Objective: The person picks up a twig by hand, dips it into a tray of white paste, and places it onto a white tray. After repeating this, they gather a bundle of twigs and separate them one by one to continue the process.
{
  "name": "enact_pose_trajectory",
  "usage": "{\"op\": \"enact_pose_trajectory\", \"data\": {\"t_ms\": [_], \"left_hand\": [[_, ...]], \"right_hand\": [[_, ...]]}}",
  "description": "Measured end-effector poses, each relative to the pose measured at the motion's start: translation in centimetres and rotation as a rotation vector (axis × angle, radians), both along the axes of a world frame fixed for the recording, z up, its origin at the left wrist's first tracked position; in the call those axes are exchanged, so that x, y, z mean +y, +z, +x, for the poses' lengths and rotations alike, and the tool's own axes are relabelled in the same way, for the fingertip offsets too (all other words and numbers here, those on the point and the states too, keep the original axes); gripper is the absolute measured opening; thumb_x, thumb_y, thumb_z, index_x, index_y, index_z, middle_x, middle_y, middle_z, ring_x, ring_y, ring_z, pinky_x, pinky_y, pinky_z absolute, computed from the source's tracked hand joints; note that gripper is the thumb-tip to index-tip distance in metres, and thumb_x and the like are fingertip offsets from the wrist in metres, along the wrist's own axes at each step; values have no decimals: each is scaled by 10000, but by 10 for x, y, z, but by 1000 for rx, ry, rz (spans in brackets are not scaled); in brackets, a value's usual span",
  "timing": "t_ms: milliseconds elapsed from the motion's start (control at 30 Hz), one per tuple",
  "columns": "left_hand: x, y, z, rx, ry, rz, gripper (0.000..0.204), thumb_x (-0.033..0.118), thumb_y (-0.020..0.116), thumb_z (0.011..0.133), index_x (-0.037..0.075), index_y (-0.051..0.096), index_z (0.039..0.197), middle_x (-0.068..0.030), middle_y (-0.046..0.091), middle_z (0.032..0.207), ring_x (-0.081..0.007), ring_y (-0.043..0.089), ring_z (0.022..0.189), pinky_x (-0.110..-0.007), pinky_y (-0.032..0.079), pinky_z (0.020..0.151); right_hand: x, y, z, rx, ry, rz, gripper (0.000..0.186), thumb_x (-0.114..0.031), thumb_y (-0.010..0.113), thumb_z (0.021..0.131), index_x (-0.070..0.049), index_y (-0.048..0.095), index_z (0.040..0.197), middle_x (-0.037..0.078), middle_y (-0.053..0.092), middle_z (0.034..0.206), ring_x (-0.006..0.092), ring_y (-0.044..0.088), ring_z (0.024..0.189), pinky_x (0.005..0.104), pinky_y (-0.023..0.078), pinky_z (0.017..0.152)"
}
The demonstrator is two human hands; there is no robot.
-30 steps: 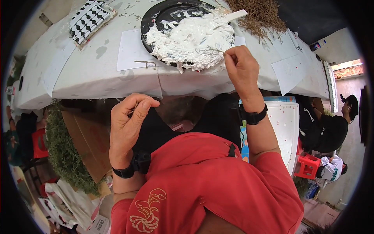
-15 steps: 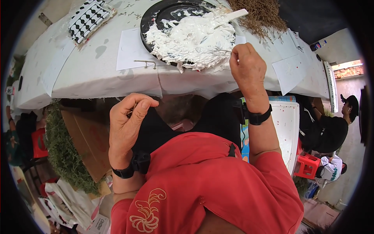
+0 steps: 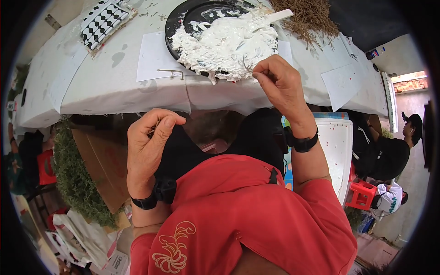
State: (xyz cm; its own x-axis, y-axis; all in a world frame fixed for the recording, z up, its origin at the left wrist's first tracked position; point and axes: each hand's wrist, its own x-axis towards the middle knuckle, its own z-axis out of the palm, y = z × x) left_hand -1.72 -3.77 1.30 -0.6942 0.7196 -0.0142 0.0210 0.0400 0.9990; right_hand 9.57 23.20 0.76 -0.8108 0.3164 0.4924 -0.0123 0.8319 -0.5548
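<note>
A black round tray (image 3: pixel 171 24) holds a thick spread of white paste (image 3: pixel 220 43) across most of its surface. At the tray's near right edge my right hand (image 3: pixel 282 82) pinches a thin twig sprig (image 3: pixel 246 65), its fine branches over the paste. Whether they touch it I cannot tell. My left hand (image 3: pixel 149 144) hangs in front of the table's near edge, curled around a few small brown twigs (image 3: pixel 153 130) that show only between thumb and fingers. A flat whitish stick (image 3: pixel 279 16) lies in the paste at the far right.
Brown dry twigs (image 3: pixel 307 18) are heaped right of the tray on the white-covered table (image 3: pixel 119 98). Paper sheets and a small bent metal piece (image 3: pixel 176 73) lie nearby. Green plant bundles (image 3: pixel 78 178) and a cardboard box (image 3: pixel 101 160) stand lower left; a white tray (image 3: pixel 334 151) is at right.
My right hand has moved left and turned, and the sprig it pinches has come along, now tilted up over the paste's near edge. My left hand has barely shifted.
</note>
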Motion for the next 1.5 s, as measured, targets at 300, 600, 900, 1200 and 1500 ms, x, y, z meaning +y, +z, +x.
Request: {"op": "enact_pose_trajectory", "data": {"t_ms": [300, 600, 900, 1200, 1500], "left_hand": [[1, 1, -1, 2, -14, 8, 195, 160, 565, 927, -15, 646, 902, 58, 498, 704, -21, 351, 623, -177, 274, 554], [1, 1, 0, -14, -15, 7, 193, 156, 565, 927, -18, 646, 905, 63, 490, 693, -21, 346, 617, -178, 272, 551], [2, -1, -2, 8, -12, 2, 196, 159, 566, 926, -18, 646, 900, 60, 503, 705, -21, 359, 625, -178, 281, 557], [5, -2, -3, -7, -7, -15, 196, 163, 566, 927, -14, 647, 901, 57, 514, 714, -21, 363, 631, -177, 284, 562], [7, -4, -3, -23, -12, -12, 194, 163, 571, 925, -14, 648, 904, 67, 487, 690, -14, 336, 611, -177, 260, 542]], "right_hand": [[-3, 2, 0, 6, -108, 138, 87, 45, 616, 771, -17, 609, 831, 72, 561, 732, 162, 547, 593, 270, 418, 523], [-3, -3, -10, 16, -219, 427, 87, 22, 639, 745, -38, 605, 799, 89, 580, 744, 242, 581, 601, 321, 453, 538], [1, -5, -15, 50, -266, 413, 72, 19, 623, 751, -38, 603, 789, 88, 572, 731, 242, 578, 601, 317, 450, 536], [7, -6, -12, 41, -266, 355, 62, 27, 612, 757, -26, 602, 789, 89, 578, 734, 231, 576, 597, 312, 447, 540], [14, 2, 0, 24, -205, 258, 54, 1, 635, 782, -15, 619, 831, 49, 559, 705, 117, 521, 580, 252, 414, 530]]}}
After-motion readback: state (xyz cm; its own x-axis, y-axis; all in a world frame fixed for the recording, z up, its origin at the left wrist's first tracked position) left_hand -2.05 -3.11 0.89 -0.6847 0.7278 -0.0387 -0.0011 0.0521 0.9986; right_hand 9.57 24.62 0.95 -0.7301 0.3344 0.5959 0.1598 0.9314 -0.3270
